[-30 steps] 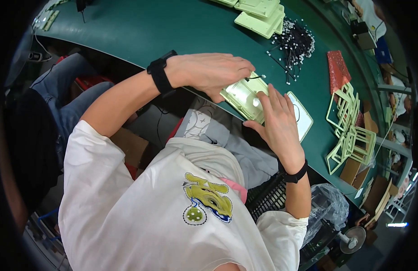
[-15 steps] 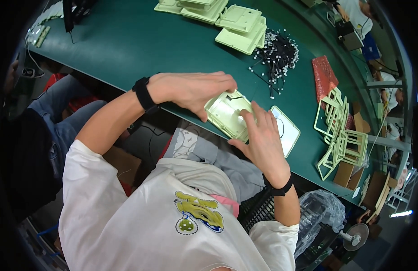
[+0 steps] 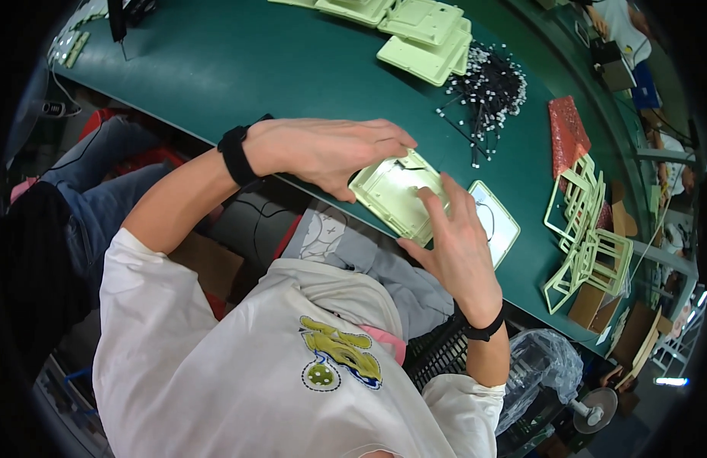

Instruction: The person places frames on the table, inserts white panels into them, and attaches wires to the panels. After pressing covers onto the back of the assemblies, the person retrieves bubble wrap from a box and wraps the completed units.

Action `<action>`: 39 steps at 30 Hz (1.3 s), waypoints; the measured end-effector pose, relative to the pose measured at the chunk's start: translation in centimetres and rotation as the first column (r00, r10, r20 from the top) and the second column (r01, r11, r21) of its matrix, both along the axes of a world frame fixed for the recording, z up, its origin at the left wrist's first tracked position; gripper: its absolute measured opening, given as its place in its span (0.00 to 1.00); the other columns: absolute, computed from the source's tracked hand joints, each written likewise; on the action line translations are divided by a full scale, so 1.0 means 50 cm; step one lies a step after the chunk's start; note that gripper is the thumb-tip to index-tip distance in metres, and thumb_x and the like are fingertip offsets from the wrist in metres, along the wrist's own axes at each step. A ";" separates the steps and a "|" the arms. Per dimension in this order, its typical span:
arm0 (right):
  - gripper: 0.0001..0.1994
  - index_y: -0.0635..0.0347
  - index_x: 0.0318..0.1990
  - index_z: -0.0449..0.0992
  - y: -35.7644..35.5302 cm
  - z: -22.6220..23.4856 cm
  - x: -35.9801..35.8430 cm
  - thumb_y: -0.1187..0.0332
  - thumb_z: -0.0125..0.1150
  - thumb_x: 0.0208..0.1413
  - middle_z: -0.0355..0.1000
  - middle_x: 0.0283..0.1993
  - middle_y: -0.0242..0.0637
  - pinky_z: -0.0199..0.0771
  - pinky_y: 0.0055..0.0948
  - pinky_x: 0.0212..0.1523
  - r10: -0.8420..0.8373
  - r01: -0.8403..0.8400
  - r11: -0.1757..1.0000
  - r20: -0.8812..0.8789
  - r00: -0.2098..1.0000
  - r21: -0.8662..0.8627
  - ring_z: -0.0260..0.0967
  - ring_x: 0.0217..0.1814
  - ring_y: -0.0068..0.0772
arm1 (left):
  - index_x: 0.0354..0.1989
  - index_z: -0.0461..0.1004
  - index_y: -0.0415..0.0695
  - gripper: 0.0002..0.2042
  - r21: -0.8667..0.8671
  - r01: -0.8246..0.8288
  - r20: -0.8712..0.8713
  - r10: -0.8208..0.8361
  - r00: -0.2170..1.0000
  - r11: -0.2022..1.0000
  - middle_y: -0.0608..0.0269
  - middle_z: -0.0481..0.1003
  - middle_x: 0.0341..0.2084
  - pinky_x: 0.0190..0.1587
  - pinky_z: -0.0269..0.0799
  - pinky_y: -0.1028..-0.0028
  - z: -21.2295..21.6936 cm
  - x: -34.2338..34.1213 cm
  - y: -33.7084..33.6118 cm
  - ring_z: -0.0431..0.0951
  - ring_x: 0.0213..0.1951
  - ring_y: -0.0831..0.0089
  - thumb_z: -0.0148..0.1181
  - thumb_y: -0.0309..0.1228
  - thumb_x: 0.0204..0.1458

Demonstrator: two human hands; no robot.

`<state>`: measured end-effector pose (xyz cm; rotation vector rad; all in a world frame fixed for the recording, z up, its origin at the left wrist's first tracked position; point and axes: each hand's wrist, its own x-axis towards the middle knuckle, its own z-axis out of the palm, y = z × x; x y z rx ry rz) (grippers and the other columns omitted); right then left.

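Note:
A pale green plastic housing (image 3: 393, 188), shallow and open side up, lies at the near edge of the green table, with a short black cable in its far corner. My left hand (image 3: 327, 153) grips its left end, thumb at the near side and fingers over the far side. On the right end is my right hand (image 3: 464, 252), thumb at the near edge and index finger reaching into the hollow; its other fingers bend around the far right side, partly hidden. Just right of that hand lies a second piece, a white panel (image 3: 502, 223) with a pale green rim and a thin dark cable.
Stacked pale green covers (image 3: 414, 67) stand at the far side, beside a heap of black cables with white connectors (image 3: 492, 85). Rightward are tangled green frames (image 3: 590, 252) and red bubble wrap (image 3: 567, 133). A dark electric screwdriver (image 3: 117, 27) hangs far left. Someone sits at left.
The view has shifted slightly, so the table's things appear farther right. Both hands stay on the housing, with the right fingers a little differently bent.

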<state>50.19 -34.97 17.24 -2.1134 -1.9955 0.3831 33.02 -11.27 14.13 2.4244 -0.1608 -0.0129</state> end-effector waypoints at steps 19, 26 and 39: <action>0.37 0.54 0.63 0.74 0.037 0.010 0.043 0.63 0.85 0.44 0.67 0.75 0.53 0.75 0.50 0.69 -0.072 0.071 0.995 -0.018 0.997 -0.069 0.70 0.72 0.61 | 0.65 0.65 0.37 0.42 0.014 -0.042 -0.067 0.043 0.997 0.999 0.53 0.66 0.70 0.73 0.67 0.60 0.011 0.042 0.031 0.68 0.71 0.50 0.82 0.25 0.39; 0.38 0.52 0.64 0.73 0.023 0.005 0.045 0.64 0.86 0.43 0.64 0.77 0.52 0.73 0.50 0.70 -0.066 0.066 0.997 0.001 0.998 -0.038 0.67 0.74 0.60 | 0.66 0.65 0.38 0.43 0.118 -0.065 -0.113 0.079 0.991 0.991 0.55 0.65 0.72 0.71 0.67 0.60 0.010 0.038 0.017 0.69 0.71 0.52 0.84 0.26 0.38; 0.39 0.52 0.64 0.74 0.021 0.007 0.037 0.66 0.87 0.40 0.66 0.77 0.51 0.72 0.50 0.71 -0.077 0.079 0.996 0.032 0.996 -0.047 0.67 0.75 0.59 | 0.62 0.68 0.36 0.41 0.100 -0.074 0.002 0.074 0.997 0.992 0.53 0.74 0.59 0.64 0.74 0.60 -0.001 0.040 0.011 0.75 0.63 0.53 0.85 0.29 0.37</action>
